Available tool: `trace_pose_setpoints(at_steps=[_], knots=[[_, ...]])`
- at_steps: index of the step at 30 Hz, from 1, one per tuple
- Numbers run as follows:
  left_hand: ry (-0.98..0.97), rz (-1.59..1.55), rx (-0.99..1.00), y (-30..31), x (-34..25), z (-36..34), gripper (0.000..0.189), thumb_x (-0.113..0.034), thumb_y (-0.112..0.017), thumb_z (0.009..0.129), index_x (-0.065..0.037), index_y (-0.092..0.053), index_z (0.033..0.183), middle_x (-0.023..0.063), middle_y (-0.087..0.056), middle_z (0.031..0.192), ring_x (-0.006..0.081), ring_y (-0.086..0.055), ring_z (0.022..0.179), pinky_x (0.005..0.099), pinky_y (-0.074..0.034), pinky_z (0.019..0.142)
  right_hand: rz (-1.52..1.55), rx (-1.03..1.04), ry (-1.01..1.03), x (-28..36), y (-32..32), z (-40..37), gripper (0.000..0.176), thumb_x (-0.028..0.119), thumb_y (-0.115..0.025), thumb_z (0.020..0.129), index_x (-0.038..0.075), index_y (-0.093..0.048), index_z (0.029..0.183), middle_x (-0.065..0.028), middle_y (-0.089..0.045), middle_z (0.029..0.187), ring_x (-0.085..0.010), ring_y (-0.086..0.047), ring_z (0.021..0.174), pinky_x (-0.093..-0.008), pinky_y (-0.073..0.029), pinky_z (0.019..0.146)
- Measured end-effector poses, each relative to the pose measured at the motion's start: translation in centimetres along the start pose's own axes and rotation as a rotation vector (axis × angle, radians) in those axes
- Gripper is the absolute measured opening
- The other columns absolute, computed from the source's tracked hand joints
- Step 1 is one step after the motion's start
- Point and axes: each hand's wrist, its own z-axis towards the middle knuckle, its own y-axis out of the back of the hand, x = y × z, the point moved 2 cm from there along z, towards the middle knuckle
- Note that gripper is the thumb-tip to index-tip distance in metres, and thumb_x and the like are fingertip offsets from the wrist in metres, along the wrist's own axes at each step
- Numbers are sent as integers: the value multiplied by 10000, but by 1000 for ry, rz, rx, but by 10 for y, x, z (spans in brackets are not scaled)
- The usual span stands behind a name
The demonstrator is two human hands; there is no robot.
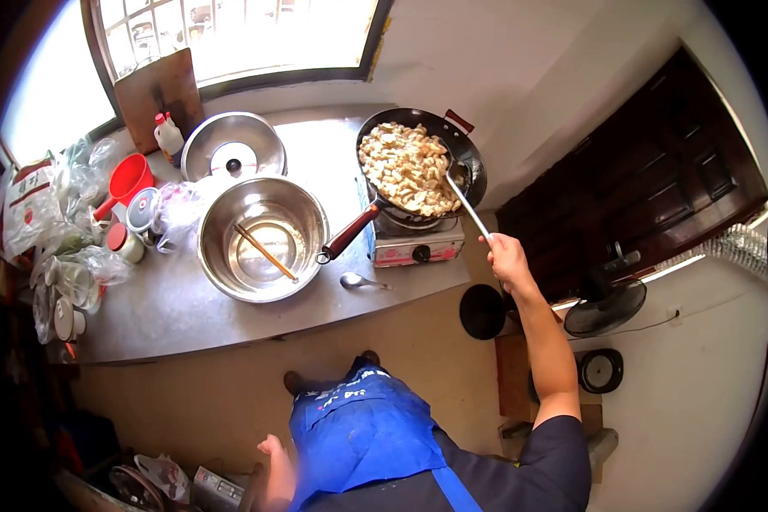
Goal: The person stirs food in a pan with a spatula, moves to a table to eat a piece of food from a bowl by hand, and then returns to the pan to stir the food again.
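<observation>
Blue cloth of your apron (363, 435) lies nearest the camera, and beyond it the pale, chunky food (405, 171) sits heaped in the dark wok (476, 175), mostly on the left, leaving bare metal at the right. Your right hand (509, 260) is closed firmly round the long handle of the metal ladle (468, 207), whose head rests inside the wok against the right edge of that heap. To stir well, you would probably do best to slide its edge low along the wall, lift from underneath and fold inwards, using short strokes because the load looks full enough to spill. The wok handle (355, 230) is unheld, so a hard push might shift the pan on the portable stove (418, 249). Your left hand (273, 448) hangs low beside the apron, away from the desk (171, 311); I cannot tell whether its fingers are spread or pressed together. Left of the stove, the steel basin (218, 243) holds chopsticks (266, 253), and a spoon (363, 281) lies near the desk's front edge.
</observation>
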Motion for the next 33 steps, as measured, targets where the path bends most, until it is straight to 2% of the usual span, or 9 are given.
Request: trace_pose_setpoints(at_steps=[4,6,9,13,15,18,20,22,33], knots=[[13,9,-29,7,0,-8,479,-68,-584,783,154,-497,1198,342,-537,1258,428,-600,1108,470,-522,928,-132,-41,131,14,-5,-16,306,225,-481,1015,-1,-686,1027,-35,-535,597,-94,-475,494,-304,-376,461],[20,18,-33,9,-9,-16,441,-56,-574,782,146,-529,1171,331,-574,1210,412,-630,1057,462,-540,893,-295,-150,335,18,-7,-21,312,238,-489,1012,-6,-682,1030,-69,-529,583,-126,-505,500,-324,-407,497],[-21,-22,-27,-3,-2,1,447,-48,-569,782,139,-532,1186,308,-604,1177,387,-657,1004,448,-559,850,-305,-183,375,33,-6,-33,281,193,-485,1021,-4,-684,1040,13,-484,583,-54,-407,506,-272,-341,470],[-59,-27,20,-5,-14,-3,440,-43,-575,786,125,-541,1191,284,-614,1178,365,-669,979,440,-570,817,-193,-103,300,49,-3,-50,283,200,-489,1024,-9,-680,1043,22,-476,590,-50,-397,509,-261,-334,472],[-1,5,87,-7,-16,0,501,-55,-590,806,93,-456,1266,292,-540,1292,402,-596,1131,448,-504,969,-80,15,191,48,-6,-54,283,235,-504,1008,10,-676,1020,-68,-520,576,-139,-522,532,-328,-408,513],[0,-31,57,-12,-17,5,504,-44,-589,809,90,-455,1276,282,-535,1301,389,-598,1131,442,-515,959,-149,19,204,46,-18,-64,264,225,-507,1003,15,-666,991,-85,-514,575,-165,-514,528,-336,-414,525],[11,-82,74,-12,-18,0,507,-34,-584,813,87,-448,1286,277,-530,1307,385,-599,1126,442,-522,951,-343,15,243,51,-21,-72,243,228,-504,993,43,-660,973,-175,-587,653,-361,-595,639,-433,-462,614],[23,-132,90,-14,-16,3,511,-25,-579,816,84,-441,1296,272,-525,1313,381,-601,1122,441,-529,944,-500,-75,415,49,-26,-77,236,235,-506,987,59,-660,1014,-212,-629,705,-424,-630,700,-498,-471,629],[8,1,74,-6,-31,-11,486,-28,-582,816,89,-443,1267,277,-522,1309,390,-601,1118,449,-537,937,-865,-221,512,21,-29,-61,278,226,-543,963,10,-640,1110,-208,-661,687,-413,-655,639,-506,-510,600]])
